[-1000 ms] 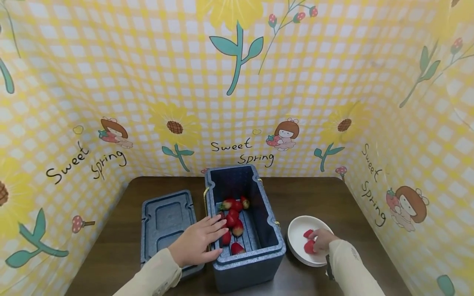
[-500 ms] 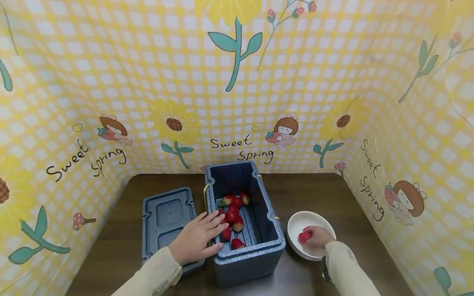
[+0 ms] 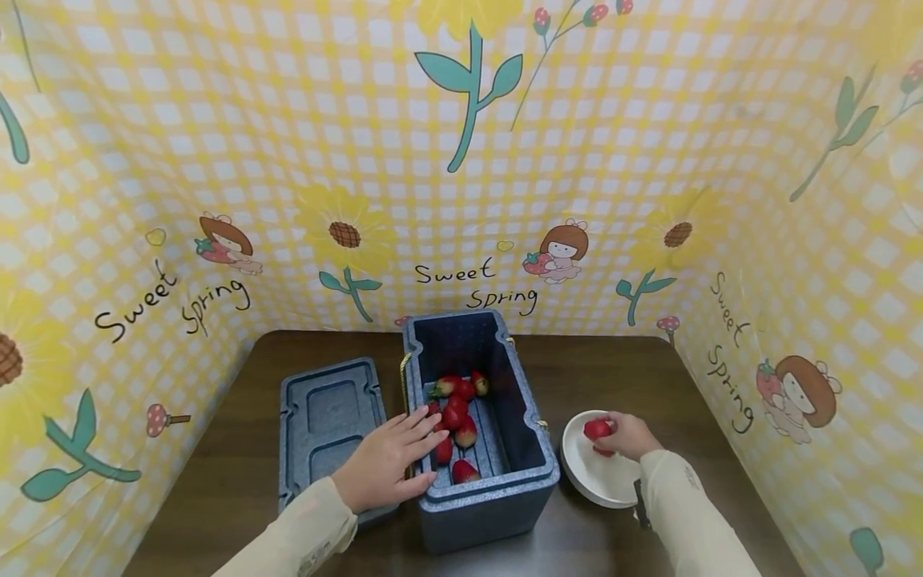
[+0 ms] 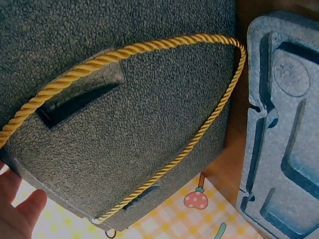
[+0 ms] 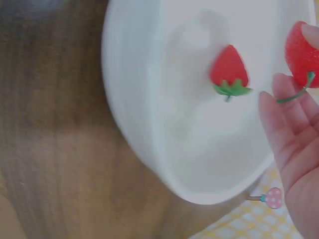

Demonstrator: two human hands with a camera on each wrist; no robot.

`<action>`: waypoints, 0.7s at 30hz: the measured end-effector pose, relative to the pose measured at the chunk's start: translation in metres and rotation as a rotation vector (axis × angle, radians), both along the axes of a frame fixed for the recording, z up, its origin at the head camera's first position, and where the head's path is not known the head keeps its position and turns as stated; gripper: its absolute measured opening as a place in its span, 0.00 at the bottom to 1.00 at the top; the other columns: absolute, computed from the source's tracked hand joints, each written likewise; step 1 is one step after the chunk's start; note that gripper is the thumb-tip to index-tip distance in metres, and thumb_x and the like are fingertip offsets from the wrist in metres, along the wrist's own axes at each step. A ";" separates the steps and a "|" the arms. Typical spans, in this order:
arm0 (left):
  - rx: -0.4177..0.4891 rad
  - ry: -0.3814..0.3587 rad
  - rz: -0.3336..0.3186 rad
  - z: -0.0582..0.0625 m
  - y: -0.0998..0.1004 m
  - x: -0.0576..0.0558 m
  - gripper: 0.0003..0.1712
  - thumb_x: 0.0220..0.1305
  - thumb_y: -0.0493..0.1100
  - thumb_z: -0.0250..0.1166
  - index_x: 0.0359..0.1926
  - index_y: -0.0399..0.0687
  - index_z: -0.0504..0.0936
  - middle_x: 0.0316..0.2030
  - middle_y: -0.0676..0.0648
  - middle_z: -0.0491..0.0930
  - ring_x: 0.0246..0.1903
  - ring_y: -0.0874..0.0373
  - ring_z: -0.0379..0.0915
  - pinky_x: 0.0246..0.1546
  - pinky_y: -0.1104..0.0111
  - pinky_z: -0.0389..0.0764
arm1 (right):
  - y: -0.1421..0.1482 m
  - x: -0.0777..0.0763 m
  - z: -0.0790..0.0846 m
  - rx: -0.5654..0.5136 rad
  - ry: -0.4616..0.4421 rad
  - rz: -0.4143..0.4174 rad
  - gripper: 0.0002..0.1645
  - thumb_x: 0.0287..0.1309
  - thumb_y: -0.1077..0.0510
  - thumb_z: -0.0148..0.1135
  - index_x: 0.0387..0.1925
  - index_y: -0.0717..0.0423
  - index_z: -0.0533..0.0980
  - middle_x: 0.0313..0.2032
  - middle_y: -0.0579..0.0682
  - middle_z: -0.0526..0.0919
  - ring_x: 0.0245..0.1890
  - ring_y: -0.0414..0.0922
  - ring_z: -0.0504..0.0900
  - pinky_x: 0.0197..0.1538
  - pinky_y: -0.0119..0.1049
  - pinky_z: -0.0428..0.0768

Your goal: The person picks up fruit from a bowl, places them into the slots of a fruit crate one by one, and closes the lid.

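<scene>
My right hand (image 3: 631, 436) pinches a red strawberry (image 5: 300, 55) with a green stem over the white bowl (image 3: 610, 489). A second strawberry (image 5: 230, 69) with green leaves lies inside that bowl, seen in the right wrist view. My left hand (image 3: 389, 465) rests with fingers spread on the left rim of a blue-grey foam box (image 3: 490, 525). Several red strawberries (image 3: 455, 413), some pale at one end, lie on the box floor. In the left wrist view only some fingertips (image 4: 33, 204) of the left hand show, at the box edge.
A blue-grey foam lid (image 3: 333, 413) lies flat left of the box. Yellow rope (image 4: 187, 40) hangs along the box's side. The brown table (image 3: 591, 369) is enclosed by a yellow checked cloth (image 3: 461, 208) at the back and sides.
In the bowl, my right hand has picked up a strawberry and raised it toward the bowl's far rim. My left hand has stayed on the box rim.
</scene>
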State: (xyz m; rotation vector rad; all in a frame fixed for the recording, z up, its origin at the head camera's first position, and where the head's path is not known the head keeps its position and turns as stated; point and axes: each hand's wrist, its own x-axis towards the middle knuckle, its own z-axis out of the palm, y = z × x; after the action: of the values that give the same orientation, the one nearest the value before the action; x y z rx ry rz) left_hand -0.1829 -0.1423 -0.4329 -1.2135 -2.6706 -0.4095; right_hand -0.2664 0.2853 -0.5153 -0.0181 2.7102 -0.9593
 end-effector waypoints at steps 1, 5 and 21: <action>0.006 -0.005 0.000 0.000 0.000 0.000 0.31 0.63 0.55 0.59 0.62 0.45 0.75 0.63 0.43 0.71 0.65 0.45 0.63 0.59 0.50 0.68 | 0.000 -0.002 0.005 0.001 0.006 0.008 0.27 0.45 0.62 0.71 0.48 0.68 0.76 0.34 0.57 0.82 0.35 0.51 0.79 0.40 0.45 0.79; 0.026 -0.024 0.010 -0.001 0.001 0.001 0.31 0.62 0.54 0.60 0.62 0.44 0.75 0.63 0.44 0.71 0.65 0.45 0.63 0.58 0.50 0.68 | 0.000 -0.010 0.019 -0.002 0.039 0.040 0.27 0.46 0.63 0.70 0.50 0.69 0.76 0.38 0.61 0.83 0.38 0.53 0.79 0.43 0.47 0.79; 0.063 -0.129 0.076 -0.003 0.002 0.005 0.32 0.63 0.54 0.59 0.64 0.45 0.73 0.65 0.44 0.68 0.67 0.47 0.59 0.60 0.48 0.66 | -0.010 -0.046 0.074 0.041 0.100 0.127 0.26 0.45 0.60 0.67 0.49 0.67 0.76 0.36 0.56 0.83 0.35 0.48 0.78 0.40 0.41 0.76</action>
State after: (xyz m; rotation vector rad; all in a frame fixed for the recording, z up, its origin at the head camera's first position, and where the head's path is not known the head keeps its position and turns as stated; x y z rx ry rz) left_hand -0.1782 -0.1404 -0.4357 -1.0991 -2.7779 -0.5732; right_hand -0.3127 0.2754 -0.4415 -0.2335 2.7794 -0.8875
